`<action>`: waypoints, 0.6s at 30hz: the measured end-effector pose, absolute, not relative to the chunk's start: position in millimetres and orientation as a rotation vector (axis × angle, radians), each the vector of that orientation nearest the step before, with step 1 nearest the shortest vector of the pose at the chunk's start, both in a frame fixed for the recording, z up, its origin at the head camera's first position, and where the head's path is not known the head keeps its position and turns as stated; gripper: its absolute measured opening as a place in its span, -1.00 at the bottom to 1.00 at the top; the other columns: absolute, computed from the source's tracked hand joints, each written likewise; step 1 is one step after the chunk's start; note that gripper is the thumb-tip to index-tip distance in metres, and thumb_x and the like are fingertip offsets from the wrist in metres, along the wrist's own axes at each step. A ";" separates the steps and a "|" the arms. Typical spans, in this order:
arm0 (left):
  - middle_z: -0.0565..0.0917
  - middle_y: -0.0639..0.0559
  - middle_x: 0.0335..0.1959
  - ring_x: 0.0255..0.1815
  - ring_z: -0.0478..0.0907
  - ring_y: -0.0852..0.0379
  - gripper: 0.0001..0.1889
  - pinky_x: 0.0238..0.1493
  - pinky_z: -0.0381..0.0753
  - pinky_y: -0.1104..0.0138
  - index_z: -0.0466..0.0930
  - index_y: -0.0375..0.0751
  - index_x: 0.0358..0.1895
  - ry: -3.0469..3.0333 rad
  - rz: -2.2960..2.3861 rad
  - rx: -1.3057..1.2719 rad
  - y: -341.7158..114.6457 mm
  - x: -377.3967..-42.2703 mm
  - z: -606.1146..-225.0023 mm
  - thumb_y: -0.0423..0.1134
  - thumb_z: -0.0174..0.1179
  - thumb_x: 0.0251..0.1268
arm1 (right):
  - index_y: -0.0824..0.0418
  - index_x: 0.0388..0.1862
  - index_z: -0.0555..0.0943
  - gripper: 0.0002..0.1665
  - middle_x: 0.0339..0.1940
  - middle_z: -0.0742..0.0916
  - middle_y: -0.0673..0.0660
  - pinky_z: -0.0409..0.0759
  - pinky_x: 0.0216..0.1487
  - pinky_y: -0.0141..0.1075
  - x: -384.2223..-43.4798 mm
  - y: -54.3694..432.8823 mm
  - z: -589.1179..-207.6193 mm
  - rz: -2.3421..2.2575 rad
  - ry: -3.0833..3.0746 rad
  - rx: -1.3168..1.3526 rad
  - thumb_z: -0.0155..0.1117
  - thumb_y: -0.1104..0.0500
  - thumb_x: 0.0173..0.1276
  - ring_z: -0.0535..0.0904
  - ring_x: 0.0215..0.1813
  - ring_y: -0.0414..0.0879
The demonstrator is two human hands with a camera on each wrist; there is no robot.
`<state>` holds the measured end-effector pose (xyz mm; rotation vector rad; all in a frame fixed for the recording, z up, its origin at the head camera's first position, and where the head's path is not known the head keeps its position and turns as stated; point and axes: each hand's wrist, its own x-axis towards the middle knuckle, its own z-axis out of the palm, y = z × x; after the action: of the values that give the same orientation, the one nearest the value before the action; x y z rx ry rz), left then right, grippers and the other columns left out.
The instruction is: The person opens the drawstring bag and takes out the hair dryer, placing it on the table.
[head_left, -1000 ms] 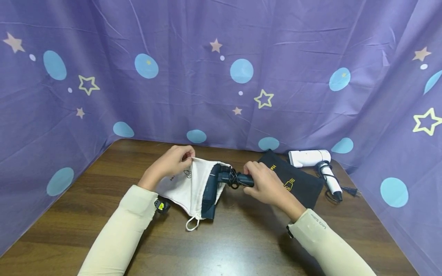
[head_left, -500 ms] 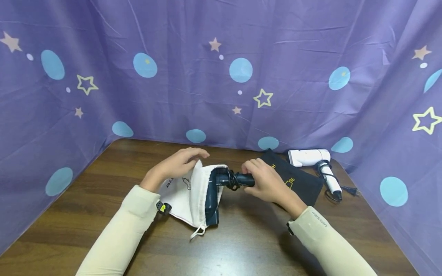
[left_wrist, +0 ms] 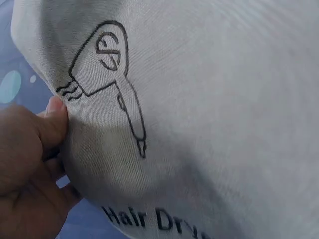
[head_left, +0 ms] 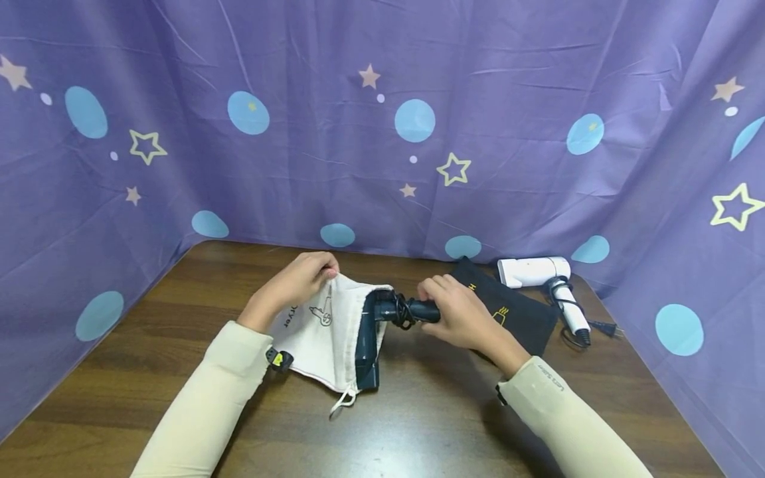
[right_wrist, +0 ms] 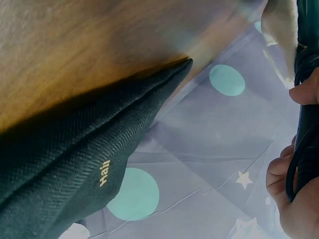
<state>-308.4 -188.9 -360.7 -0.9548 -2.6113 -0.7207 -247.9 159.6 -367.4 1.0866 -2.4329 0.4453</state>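
Note:
A white drawstring bag (head_left: 311, 342), printed with a hair dryer drawing and lettering, lies left of centre with its mouth toward the right. My left hand (head_left: 301, 280) pinches its far edge between thumb and fingers; in the left wrist view the thumb (left_wrist: 56, 107) presses on the cloth beside the drawing. A dark blue hair dryer (head_left: 367, 338) stands partly inside the bag's mouth, its barrel crosswise and its handle pointing right. Black cord is wound round the handle. My right hand (head_left: 457, 315) grips the handle's end. The bag's white drawstring loop (head_left: 343, 402) hangs at the near corner.
A black bag (head_left: 532, 322) with yellow print lies behind my right hand. Beyond it, at the back right, rests a white hair dryer (head_left: 532, 272) with its cord wrapped and its plug (head_left: 606, 328) near the table edge. A purple curtain (head_left: 382, 133) surrounds the table (head_left: 418, 425).
My left hand let go of the bag's edge, opened, then pinched it again. The bag's mouth has slid slightly right over the hair dryer's barrel. My right hand keeps its grip.

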 end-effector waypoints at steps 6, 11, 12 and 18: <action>0.67 -0.08 -0.30 -0.19 0.61 -0.09 -0.95 -0.03 0.55 0.01 0.60 -0.28 -0.24 -2.642 -0.655 -0.738 -217.7 -311.4 -360.9 -0.40 0.19 0.43 | 0.10 -0.14 0.44 -0.37 -0.32 0.53 -0.02 0.39 -0.28 -0.22 -249.4 177.7 -367.1 0.466 -2.434 0.979 0.69 0.21 -0.09 0.39 -0.27 -0.11; 0.69 -0.11 -0.24 -0.14 0.62 -0.11 -0.91 0.01 0.54 -0.01 0.61 -0.29 -0.17 -2.676 -0.674 -0.753 -224.1 -313.9 -361.7 -0.33 0.16 0.48 | 0.10 -0.16 0.42 -0.38 -0.36 0.45 -0.02 0.34 -0.29 -0.21 -251.0 186.8 -362.8 0.483 -2.421 0.954 0.69 0.21 -0.06 0.33 -0.31 -0.11; 0.69 -0.11 -0.24 -0.14 0.62 -0.11 -0.91 0.01 0.54 -0.01 0.61 -0.29 -0.17 -2.673 -0.680 -0.759 -223.5 -314.2 -361.8 -0.33 0.17 0.48 | 0.10 -0.16 0.42 -0.39 -0.36 0.46 -0.02 0.34 -0.29 -0.21 -251.3 187.2 -362.2 0.484 -2.420 0.960 0.67 0.20 -0.05 0.33 -0.31 -0.11; 0.70 -0.10 -0.24 -0.12 0.63 -0.09 -0.91 0.02 0.55 0.00 0.62 -0.28 -0.17 -2.709 -0.682 -0.724 -221.9 -314.4 -363.4 -0.33 0.17 0.49 | 0.10 -0.15 0.43 -0.39 -0.36 0.46 -0.01 0.35 -0.29 -0.22 -252.3 189.4 -363.7 0.480 -2.434 0.929 0.66 0.21 -0.08 0.34 -0.31 -0.10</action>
<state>-314.4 -221.9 -363.4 -0.7239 -2.7093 -0.6821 -252.3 189.4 -363.7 0.9292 -2.4338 0.4805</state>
